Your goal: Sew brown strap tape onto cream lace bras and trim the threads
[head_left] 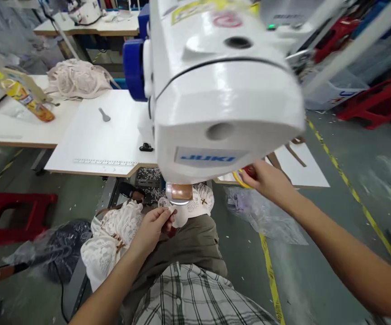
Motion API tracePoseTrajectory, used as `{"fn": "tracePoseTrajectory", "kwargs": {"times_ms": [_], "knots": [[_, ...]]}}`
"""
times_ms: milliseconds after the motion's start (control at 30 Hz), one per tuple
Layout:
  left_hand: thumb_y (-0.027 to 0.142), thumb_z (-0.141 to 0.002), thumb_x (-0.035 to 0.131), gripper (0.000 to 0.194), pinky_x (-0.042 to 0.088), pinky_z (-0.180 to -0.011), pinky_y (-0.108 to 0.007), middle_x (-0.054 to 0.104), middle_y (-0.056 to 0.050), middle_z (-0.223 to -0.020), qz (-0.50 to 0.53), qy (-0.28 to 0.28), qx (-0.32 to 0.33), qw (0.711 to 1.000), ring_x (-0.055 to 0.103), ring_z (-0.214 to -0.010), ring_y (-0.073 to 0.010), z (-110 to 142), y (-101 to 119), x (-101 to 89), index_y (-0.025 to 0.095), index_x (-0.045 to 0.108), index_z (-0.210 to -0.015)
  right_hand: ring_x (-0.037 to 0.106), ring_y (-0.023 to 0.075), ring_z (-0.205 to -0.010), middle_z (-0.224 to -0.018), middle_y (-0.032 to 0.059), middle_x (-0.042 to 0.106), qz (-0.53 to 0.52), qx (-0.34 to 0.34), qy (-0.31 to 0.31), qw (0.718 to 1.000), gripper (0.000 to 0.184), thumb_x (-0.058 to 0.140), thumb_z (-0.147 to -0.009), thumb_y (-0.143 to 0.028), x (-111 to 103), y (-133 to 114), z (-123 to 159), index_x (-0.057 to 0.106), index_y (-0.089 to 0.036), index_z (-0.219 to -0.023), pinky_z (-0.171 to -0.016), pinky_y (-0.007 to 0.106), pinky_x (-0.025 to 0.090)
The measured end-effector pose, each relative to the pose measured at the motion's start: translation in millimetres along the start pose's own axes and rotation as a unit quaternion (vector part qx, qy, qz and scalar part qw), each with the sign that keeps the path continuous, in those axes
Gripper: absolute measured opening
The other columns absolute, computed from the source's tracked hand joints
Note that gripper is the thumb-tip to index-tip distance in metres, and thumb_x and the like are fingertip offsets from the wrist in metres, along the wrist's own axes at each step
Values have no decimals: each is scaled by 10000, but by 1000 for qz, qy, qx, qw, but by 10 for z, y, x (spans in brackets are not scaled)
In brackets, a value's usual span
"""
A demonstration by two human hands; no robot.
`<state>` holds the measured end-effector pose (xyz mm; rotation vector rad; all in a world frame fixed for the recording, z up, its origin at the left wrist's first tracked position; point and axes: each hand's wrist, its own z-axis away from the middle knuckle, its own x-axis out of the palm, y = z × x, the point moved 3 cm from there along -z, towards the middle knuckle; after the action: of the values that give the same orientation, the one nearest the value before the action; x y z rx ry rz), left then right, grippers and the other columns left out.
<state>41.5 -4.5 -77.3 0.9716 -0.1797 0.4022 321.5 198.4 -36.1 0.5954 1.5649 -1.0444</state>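
Note:
My left hand [156, 222] pinches the pale edge of a white bra [200, 201] just in front of the sewing machine's narrow arm. The bra has a small brown bow and partly hides behind the machine end. Above it looms the white sewing machine head [229, 108], which covers the needle area. To the right, my right hand [263, 179] closes around scissors with a yellow handle loop [240, 179]; their blades are hidden. More white lace bras [114, 239] with brown bows are heaped beside my left forearm.
On the left tabletop [94, 131] lie a grey flat tool [104, 114], a ruler strip [104, 161] and a yellow drink bottle [22, 97]. Behind them is a pile of pale pink bras [78, 79]. Brown strips [295, 155] lie at right. A red stool [17, 217] stands left.

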Motion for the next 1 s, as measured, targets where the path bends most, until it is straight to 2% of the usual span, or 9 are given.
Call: {"fn": "tracePoseTrajectory", "kwargs": {"times_ms": [67,167,233,333,433,567,800,900,1000], "knots": [[529,-789,702,404,338,-534,-203,509,11,-661,10,-2,-9,1000,415,-567,-76,11,3,-3,132,628,-768,611,206,-626,-868,94,665,-76,12,-34,996,349,536,-908,-376,60,-207,506,553,-193,-1204,-530,306,472],[527,-800,691,405,345,-519,-207,485,24,-596,8,-6,-25,1000,407,-529,-78,30,9,28,146,591,-705,647,227,-780,-1063,105,645,-128,-51,-102,985,393,628,-834,-344,202,-694,1068,560,-238,-1207,-622,342,545],[532,-805,681,403,365,-526,-212,474,33,-574,0,-6,-31,999,406,-517,-80,34,3,52,155,582,-701,651,229,-836,-1117,101,630,-146,-71,-117,980,357,623,-846,-328,307,-987,1224,568,-249,-1189,-665,353,560],[526,-801,680,386,371,-525,-211,480,36,-580,-13,-6,-32,999,409,-528,-85,32,-20,67,163,583,-714,648,237,-905,-1155,113,615,-156,-84,-106,978,323,597,-878,-312,441,-1236,1200,559,-229,-1189,-701,357,561],[484,-805,671,341,361,-516,-207,519,22,-635,-24,-3,-23,999,417,-558,-91,38,-36,55,164,593,-721,651,223,-879,-1147,107,622,-158,-106,-106,976,325,600,-889,-297,523,-1294,1097,550,-214,-1200,-679,336,550],[357,-792,650,217,334,-522,-211,534,17,-661,-25,-6,-12,1000,388,-550,-84,59,-40,28,161,597,-713,644,178,-726,-1080,77,657,-178,-116,-130,968,326,593,-913,-309,547,-1251,1082,557,-237,-1228,-620,306,530],[373,-799,643,269,177,-480,-230,457,30,-577,-4,-31,-10,999,298,-484,-62,45,-88,-1,147,579,-668,650,178,-762,-1028,60,671,-251,-65,-132,957,295,585,-915,-349,575,-1167,1241,605,-278,-1202,-676,303,540],[351,-783,634,223,167,-486,-239,494,11,-626,10,-30,-10,999,292,-496,-63,57,-72,-35,132,626,-740,591,158,-644,-887,44,638,-269,-22,-122,955,273,560,-910,-322,574,-1128,1253,613,-276,-1174,-592,284,517],[325,-762,628,201,178,-496,-244,527,-10,-670,19,-23,-15,999,288,-506,-64,87,-35,-69,126,639,-746,555,155,-622,-931,61,614,-282,-7,-126,951,328,602,-833,-278,538,-1132,1227,570,-263,-1159,-546,279,498]]}}
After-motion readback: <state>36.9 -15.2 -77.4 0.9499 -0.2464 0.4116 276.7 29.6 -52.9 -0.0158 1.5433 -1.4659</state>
